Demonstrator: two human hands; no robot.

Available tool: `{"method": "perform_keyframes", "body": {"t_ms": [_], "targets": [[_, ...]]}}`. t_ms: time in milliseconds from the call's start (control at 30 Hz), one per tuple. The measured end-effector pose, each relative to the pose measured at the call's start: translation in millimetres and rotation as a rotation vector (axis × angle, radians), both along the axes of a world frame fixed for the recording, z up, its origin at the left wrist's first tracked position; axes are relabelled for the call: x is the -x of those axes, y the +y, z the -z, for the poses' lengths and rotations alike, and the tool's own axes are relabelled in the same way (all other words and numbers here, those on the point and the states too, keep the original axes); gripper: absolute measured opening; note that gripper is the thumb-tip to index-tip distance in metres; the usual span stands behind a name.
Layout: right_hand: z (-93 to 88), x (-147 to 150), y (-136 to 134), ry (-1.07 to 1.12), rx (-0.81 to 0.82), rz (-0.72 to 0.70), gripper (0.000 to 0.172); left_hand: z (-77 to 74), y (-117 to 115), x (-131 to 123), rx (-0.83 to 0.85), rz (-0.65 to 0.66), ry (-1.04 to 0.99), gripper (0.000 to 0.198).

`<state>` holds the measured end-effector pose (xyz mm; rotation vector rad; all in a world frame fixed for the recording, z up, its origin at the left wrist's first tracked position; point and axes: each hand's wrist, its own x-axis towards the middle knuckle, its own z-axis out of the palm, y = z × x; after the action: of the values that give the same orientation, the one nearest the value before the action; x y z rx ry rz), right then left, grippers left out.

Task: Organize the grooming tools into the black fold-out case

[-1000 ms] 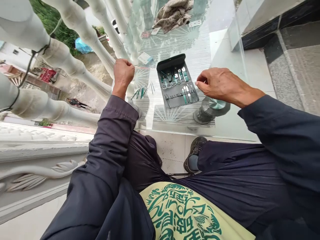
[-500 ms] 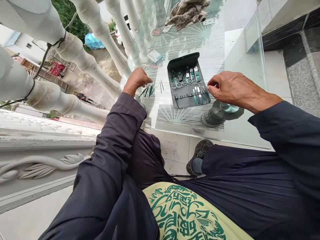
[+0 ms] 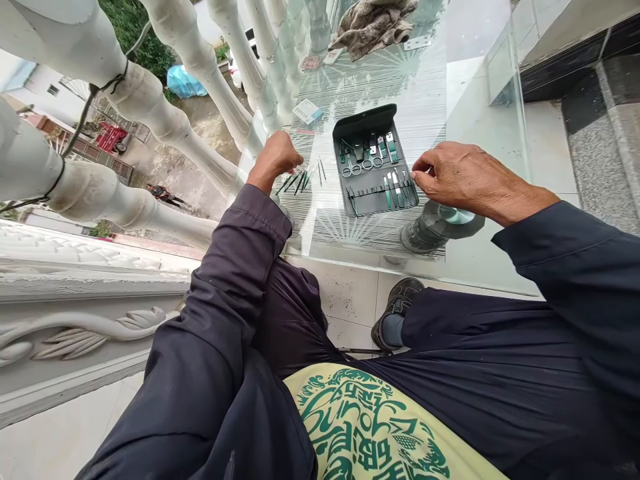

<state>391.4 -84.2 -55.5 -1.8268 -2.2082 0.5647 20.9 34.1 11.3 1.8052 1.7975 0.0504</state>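
- Two bare hands over the glass table (image 3: 327,235), seen from where I stand.
- Left hand (image 3: 277,160): bent at wrist, fingers curled, just beside the loose green tools (image 3: 300,181); can't tell whether it pinches one.
- Right hand (image 3: 453,175): thumb and fingertips near together at the right edge of the case (image 3: 370,181); can't tell if gripping or only touching.
- Case: unfolded flat between the hands, flap away from the person. Scissors and clippers in upper row, slim tools (image 3: 395,190) in lower.
- Thin silver tools (image 3: 321,170): on the glass, between green ones and case.
- Handling, my judgement: slim pieces on slick glass likely roll or skid. Best pinched singly, near mid-length, fingertips coming down from above. Right hand can steady the case edge lightly; pulling could drag the whole thing.
- Overlapping green tools may shift together; part them first.
- Around: small box (image 3: 309,112) beyond the left hand; crumpled cloth (image 3: 373,30) at far end, playing card (image 3: 417,43) beside it.
- In the way: silver tools, on the left hand's line to the case. White balusters (image 3: 155,113) crowd the left arm's side; dropped pieces might slip through.
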Motion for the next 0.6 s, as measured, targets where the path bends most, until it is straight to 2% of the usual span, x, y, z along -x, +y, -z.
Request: {"method": "perform_keyframes", "body": {"t_ms": [100, 200, 433, 600], "targets": [[0.5, -0.4, 0.9, -0.047, -0.009, -0.006, 0.04, -8.9, -7.8, -3.2, -0.033, 0.014, 0.184, 0.018], [1.0, 0.2, 1.5, -0.097, -0.019, -0.006, 0.04, -9.5, -16.4, -10.9, 0.02, 0.065, 0.282, 0.024], [-2.3, 2.5, -1.9, -0.041, -0.011, 0.012, 0.041, 5.4, -17.8, -17.3, -0.012, 0.036, 0.259, 0.037], [-4.0, 3.3, -3.9, 0.013, -0.013, 0.016, 0.042, 5.2, -15.4, -9.6, -0.021, 0.033, 0.193, 0.034]]}}
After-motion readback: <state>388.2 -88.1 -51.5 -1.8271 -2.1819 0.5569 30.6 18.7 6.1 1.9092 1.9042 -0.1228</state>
